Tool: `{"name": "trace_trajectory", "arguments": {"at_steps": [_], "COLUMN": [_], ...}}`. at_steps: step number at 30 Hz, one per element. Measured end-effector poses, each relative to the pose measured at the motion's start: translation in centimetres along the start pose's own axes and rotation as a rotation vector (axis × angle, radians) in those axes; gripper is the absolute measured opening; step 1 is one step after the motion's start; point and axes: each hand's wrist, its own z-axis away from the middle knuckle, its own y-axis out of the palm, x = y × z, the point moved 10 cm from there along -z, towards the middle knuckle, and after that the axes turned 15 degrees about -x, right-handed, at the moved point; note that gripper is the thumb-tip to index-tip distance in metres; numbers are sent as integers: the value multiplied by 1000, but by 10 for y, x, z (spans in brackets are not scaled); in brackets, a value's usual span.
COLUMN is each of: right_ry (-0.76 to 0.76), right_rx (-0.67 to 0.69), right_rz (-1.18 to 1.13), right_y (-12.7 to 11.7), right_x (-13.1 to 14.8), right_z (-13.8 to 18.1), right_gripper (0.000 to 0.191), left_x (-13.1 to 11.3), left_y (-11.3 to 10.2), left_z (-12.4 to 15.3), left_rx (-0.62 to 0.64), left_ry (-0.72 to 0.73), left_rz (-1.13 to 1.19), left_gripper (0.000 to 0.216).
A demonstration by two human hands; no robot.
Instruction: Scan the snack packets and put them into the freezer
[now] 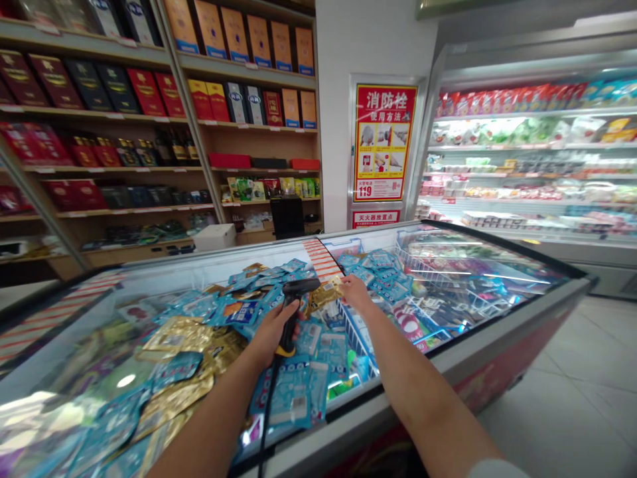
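My left hand is closed around the handle of a black barcode scanner, whose head points right and whose cable hangs down toward me. My right hand reaches into the open chest freezer and pinches a gold packet just in front of the scanner head. Both hands hover over a heap of blue packets and gold packets inside the freezer.
A white wire divider splits the freezer; more blue packets lie beyond it. Wooden shelves of boxed goods stand behind, a red fire-hydrant sign on the pillar, and an open refrigerated display at right. Tiled floor lies to the right.
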Motion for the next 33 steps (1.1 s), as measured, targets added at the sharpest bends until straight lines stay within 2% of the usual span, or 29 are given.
{"name": "trace_trajectory", "arguments": {"at_steps": [8, 19, 27, 30, 33], "right_ry": [3, 11, -10, 1, 30], "right_rx": [-5, -19, -76, -145, -281], "right_rz": [-29, -24, 134, 83, -8], "right_y": [2, 1, -4, -12, -33], "right_x": [-3, -2, -8, -11, -13], "right_z": [-2, -1, -10, -17, -19], "right_gripper": [17, 20, 25, 30, 39], "left_x": [0, 1, 3, 4, 5], "left_y": [0, 0, 0, -1, -2], "left_z": [0, -2, -4, -4, -4], "left_rx": [4, 0, 8, 5, -1], "left_ry": [-8, 18, 22, 9, -3], "left_rz": [2, -19, -27, -32, -34], "left_gripper": [50, 54, 54, 54, 54]}}
